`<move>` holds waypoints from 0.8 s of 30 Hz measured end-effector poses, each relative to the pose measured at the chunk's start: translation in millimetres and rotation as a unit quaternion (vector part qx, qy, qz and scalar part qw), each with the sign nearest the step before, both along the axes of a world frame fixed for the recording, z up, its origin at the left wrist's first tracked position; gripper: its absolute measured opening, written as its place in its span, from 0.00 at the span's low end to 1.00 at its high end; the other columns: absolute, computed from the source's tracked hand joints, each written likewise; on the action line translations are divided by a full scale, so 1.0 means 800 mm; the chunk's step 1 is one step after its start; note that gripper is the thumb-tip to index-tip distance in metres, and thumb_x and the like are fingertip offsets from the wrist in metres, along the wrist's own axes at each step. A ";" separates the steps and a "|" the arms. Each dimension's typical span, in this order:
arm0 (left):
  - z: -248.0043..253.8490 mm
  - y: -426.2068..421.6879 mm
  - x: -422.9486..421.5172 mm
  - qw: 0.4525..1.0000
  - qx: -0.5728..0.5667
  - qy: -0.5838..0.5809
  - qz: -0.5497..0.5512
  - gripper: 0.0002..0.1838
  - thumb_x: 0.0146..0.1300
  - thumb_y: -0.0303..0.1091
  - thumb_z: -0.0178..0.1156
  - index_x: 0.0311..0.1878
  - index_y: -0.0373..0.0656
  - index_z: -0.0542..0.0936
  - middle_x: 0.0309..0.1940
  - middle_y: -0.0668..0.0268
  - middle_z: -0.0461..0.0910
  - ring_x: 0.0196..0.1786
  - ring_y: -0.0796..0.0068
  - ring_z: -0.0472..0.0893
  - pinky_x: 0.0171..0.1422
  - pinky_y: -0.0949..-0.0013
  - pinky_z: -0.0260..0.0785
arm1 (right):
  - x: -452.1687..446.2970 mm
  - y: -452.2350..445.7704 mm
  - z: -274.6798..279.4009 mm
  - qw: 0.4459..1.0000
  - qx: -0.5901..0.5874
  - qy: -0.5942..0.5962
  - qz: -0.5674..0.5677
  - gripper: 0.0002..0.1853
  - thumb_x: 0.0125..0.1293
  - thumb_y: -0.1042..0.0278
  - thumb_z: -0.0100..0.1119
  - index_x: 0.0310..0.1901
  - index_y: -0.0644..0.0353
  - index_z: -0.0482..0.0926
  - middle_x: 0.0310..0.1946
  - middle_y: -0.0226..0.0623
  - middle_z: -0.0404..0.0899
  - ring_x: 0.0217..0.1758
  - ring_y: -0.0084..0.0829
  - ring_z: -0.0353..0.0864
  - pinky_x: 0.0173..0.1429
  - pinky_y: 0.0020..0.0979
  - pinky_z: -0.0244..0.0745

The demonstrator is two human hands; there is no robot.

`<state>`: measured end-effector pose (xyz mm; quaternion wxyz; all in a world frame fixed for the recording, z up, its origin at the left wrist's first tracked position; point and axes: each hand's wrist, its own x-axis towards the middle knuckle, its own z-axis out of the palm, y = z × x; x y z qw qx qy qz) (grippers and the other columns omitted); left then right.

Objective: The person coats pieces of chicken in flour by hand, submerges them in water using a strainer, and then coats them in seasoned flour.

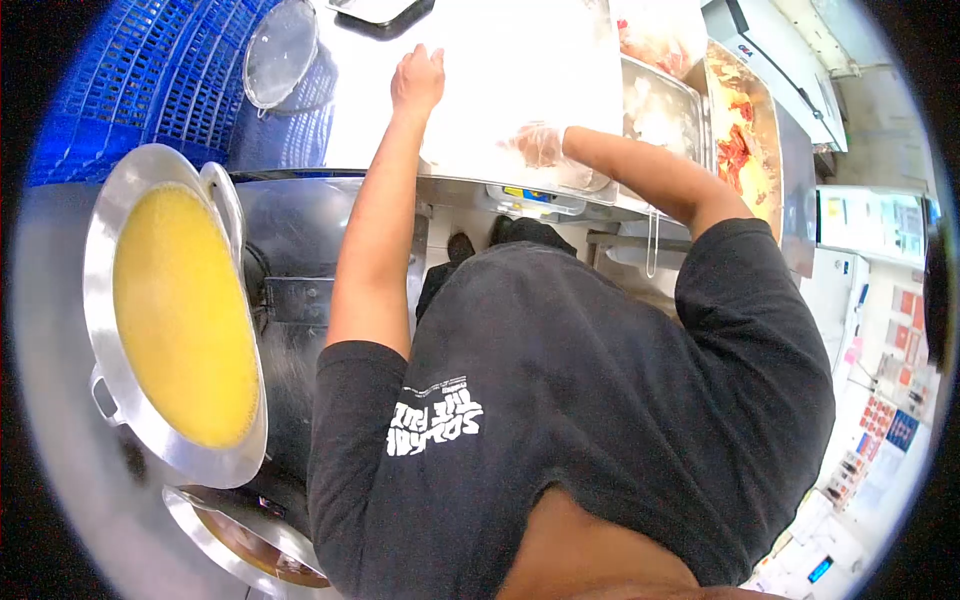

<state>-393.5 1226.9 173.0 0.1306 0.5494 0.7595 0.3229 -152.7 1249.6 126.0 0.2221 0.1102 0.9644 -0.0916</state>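
Note:
My left hand (pixel 418 78) is bare and reaches over the bright white work surface (pixel 490 60). Its fingers look curled in; whatever they may hold is lost in the glare. Just beyond it lies a dark-rimmed tray (pixel 385 14), cut off by the top of the view. On my right hand (pixel 538 146) is what looks like a clear plastic glove. That hand is low over the near edge of the surface, washed out by glare, so its fingers and anything in them cannot be made out.
To the left stand a pan of yellow liquid (pixel 185 320), a second round pot (pixel 255 545), blue plastic baskets (pixel 150 80) and a round strainer (pixel 280 55). On the right are a metal tray with white powder (pixel 662 110) and a tray with reddish food (pixel 740 140).

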 end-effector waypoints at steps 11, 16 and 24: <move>-0.001 0.002 -0.001 1.000 -0.023 0.019 0.008 0.26 0.70 0.51 0.47 0.52 0.34 0.75 0.46 0.41 0.79 0.52 0.41 0.77 0.58 0.47 0.68 | -0.001 0.140 0.033 0.987 0.048 0.106 -0.115 0.19 0.61 0.61 0.56 0.54 0.55 0.76 0.42 0.46 0.81 0.50 0.44 0.78 0.58 0.46 0.73; 0.005 -0.001 0.000 1.000 -0.025 0.014 0.007 0.26 0.70 0.51 0.48 0.52 0.33 0.75 0.46 0.41 0.79 0.52 0.42 0.78 0.59 0.48 0.68 | 0.039 0.099 0.044 0.997 -0.001 -0.013 -0.069 0.18 0.62 0.61 0.55 0.53 0.54 0.77 0.41 0.44 0.81 0.48 0.43 0.79 0.57 0.46 0.74; 0.002 0.007 -0.003 1.000 -0.024 -0.002 0.006 0.26 0.69 0.51 0.48 0.53 0.34 0.74 0.46 0.41 0.79 0.53 0.43 0.78 0.59 0.48 0.68 | 0.015 0.019 -0.055 0.991 0.086 -0.103 -0.004 0.16 0.63 0.60 0.52 0.50 0.53 0.79 0.38 0.40 0.82 0.44 0.41 0.80 0.55 0.47 0.74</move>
